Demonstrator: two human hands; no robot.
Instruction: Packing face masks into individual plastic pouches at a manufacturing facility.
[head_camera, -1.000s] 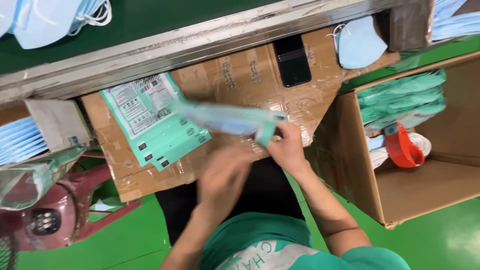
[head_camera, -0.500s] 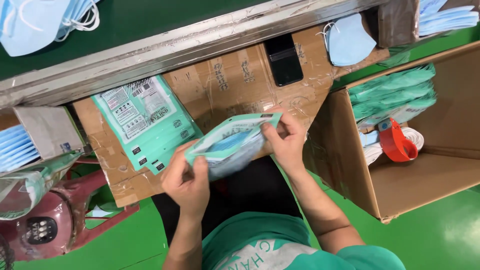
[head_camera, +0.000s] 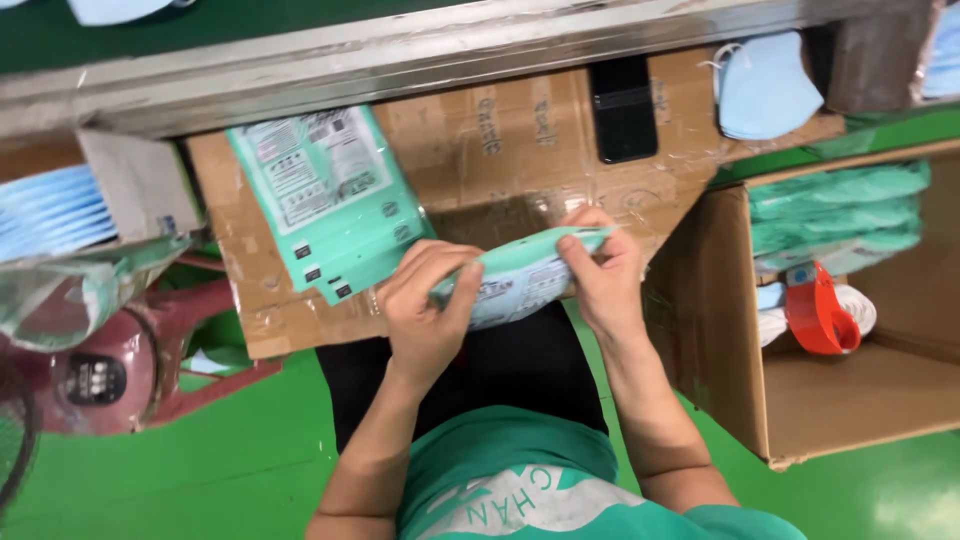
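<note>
Both hands close on one teal plastic pouch (head_camera: 520, 275): the left hand (head_camera: 425, 300) wraps its near end with curled fingers, and the right hand (head_camera: 600, 270) pinches the far end, thumb on top. Half a second ago the pouch gaped open, puffed between the hands; now it lies flatter and pressed together, and the hands have drawn closer to each other. It hangs just over the edge of the taped cardboard sheet (head_camera: 500, 140) that serves as a work surface.

Left of the grip, a stack of flat teal pouches (head_camera: 325, 205) rests on the cardboard, printed sides up. Beyond the grip lies a black phone (head_camera: 622, 108), and further right a pale blue face mask (head_camera: 765, 85). To the right stands an open cardboard box (head_camera: 860, 400) holding more teal packs (head_camera: 835, 210) and a red tape dispenser (head_camera: 818, 312). Far left, a glossy maroon device (head_camera: 95, 375) sits low, with folded blue masks (head_camera: 50, 215) above it. Nothing blocks the pouch.
</note>
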